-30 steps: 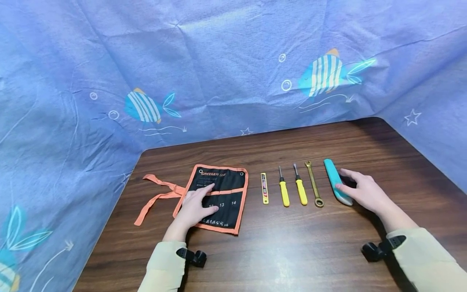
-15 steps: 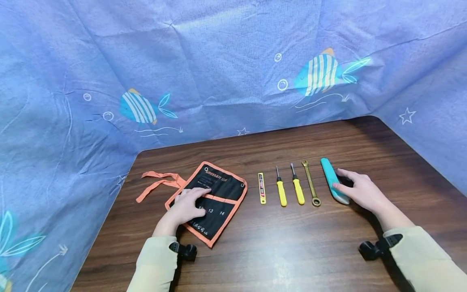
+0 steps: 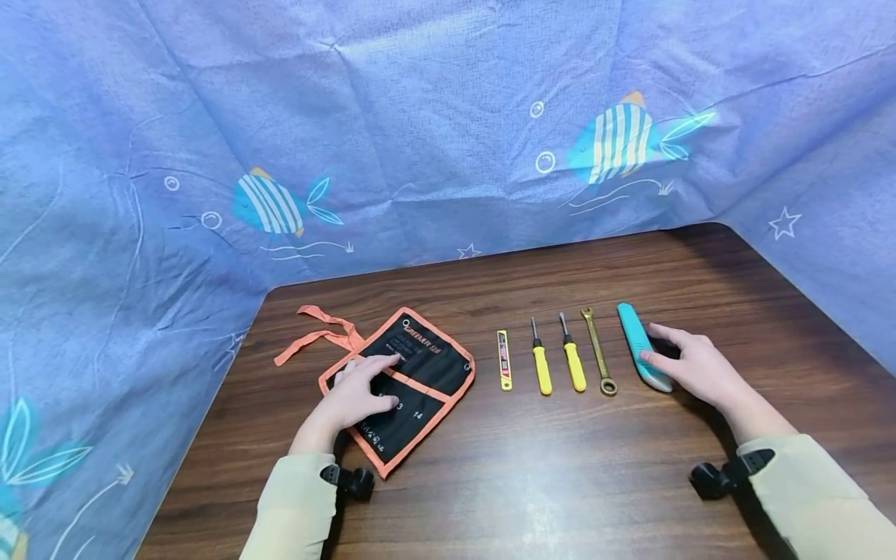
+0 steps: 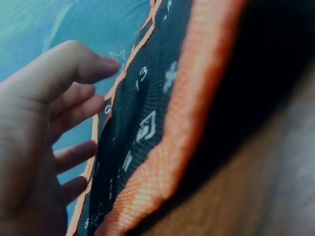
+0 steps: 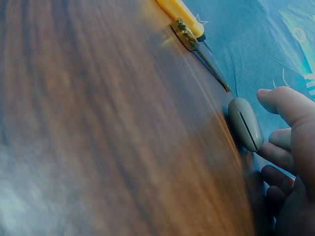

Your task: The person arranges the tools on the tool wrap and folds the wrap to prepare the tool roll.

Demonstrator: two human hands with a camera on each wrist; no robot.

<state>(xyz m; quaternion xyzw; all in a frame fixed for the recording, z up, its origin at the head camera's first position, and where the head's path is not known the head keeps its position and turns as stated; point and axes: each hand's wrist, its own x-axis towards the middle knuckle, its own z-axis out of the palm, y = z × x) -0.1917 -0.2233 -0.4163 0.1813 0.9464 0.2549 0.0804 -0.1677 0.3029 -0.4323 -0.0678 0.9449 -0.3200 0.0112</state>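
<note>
A black tool pouch (image 3: 420, 354) with orange edging lies turned at an angle on the table, its ties trailing to the far left. My left hand (image 3: 355, 395) rests on its left part, fingers loosely bent; in the left wrist view the fingertips (image 4: 88, 150) meet the numbered pockets. On the right lies a turquoise utility knife (image 3: 635, 338) with a grey, slotted end (image 5: 245, 124). Beside it is my right hand (image 3: 689, 365); in the right wrist view the thumb stands apart from the knife while a finger touches its side.
Between pouch and knife, a narrow yellow packet (image 3: 504, 359), two yellow-handled screwdrivers (image 3: 542, 369) (image 3: 574, 365) and a brass-coloured combination wrench (image 3: 599, 350) lie in a row. A blue fish-print cloth (image 3: 434, 140) hangs behind and beside the wooden table (image 3: 546, 482).
The pouch has rotated clockwise under my left hand, its lower right corner swinging toward the front and left, its ties shifting back. My right hand stays beside the knife.
</note>
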